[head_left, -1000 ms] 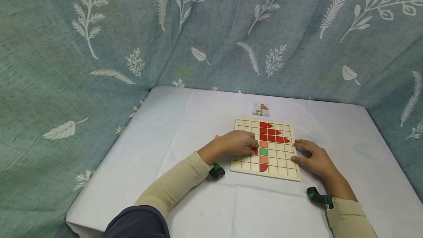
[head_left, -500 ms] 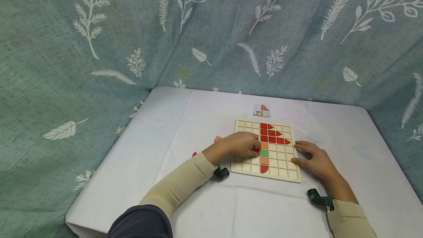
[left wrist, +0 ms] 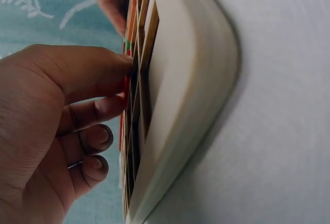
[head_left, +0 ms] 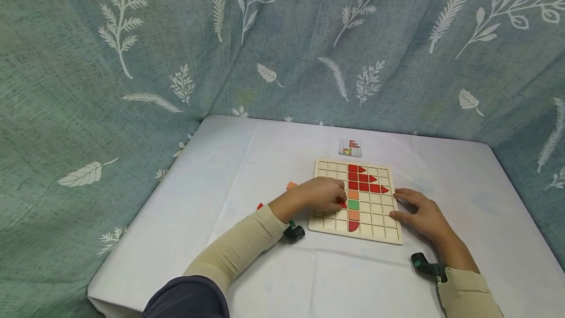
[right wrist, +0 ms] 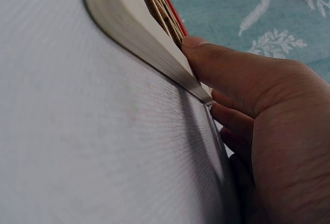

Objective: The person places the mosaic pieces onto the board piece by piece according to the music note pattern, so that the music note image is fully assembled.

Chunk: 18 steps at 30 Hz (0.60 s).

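Note:
A wooden grid board [head_left: 375, 216] lies on the white-covered table. My left hand [head_left: 325, 194] is over its left half, thumb and index finger pinching a small red piece [head_left: 343, 205] down at the cells beside the green square [head_left: 353, 204]; part of that piece is hidden by the fingers. Red rows ending in pointed tips [head_left: 370, 188] fill upper cells. Below them run orange squares [head_left: 353, 195], and a rounded red piece [head_left: 353, 226] is at the column's bottom. My right hand [head_left: 417, 208] rests at the board's right edge, its thumb [right wrist: 221, 67] on the rim.
A small picture card [head_left: 350, 148] with a coloured grid pattern lies behind the board. Left of the board, an orange piece [head_left: 292, 185] and a red piece [head_left: 259, 206] show past the left forearm. A leaf-patterned curtain [head_left: 282, 38] hangs behind the table.
My left hand shifts slightly, and the red piece comes down closer to the cells left of the green square. My right hand stays at the board's edge.

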Available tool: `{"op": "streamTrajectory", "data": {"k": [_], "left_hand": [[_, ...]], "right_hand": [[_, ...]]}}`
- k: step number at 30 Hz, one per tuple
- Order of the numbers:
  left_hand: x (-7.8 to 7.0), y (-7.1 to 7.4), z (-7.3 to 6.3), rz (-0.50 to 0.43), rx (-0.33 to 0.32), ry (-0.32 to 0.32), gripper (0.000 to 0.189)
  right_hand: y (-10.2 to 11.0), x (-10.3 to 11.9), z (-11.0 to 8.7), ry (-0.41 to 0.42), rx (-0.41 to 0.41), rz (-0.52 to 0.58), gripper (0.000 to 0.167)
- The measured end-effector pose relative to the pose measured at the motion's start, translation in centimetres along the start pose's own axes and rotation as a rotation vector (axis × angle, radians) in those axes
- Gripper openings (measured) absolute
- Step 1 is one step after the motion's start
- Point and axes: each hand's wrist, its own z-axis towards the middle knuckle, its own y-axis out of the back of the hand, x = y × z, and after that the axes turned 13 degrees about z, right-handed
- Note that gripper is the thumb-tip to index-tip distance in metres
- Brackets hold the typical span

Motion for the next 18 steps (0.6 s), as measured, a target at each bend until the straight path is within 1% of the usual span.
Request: {"op": "streamTrajectory", "data": {"k": [4,10,14,18], "left_hand": [[-0.1,0.1,0.1,0.008,0.017,0.013,0.012],[0.1,0.2,-0.4,0.014,0.013,0.020,0.016],[0.9,0.7,-1.4,-0.019,0.016,0.051,0.020],[2.1,1.0,-2.7,-0.053,0.020,0.100,0.020]], "right_hand": [[-0.1,0.0,0.1,-0.003,0.001,-0.006,0.077],[-0.1,0.3,0.1,-0.001,0.001,-0.004,0.076],[-0.1,0.3,0.0,-0.001,0.004,-0.007,0.076],[-0.1,0.1,0.0,-0.004,0.004,-0.008,0.076]]}}
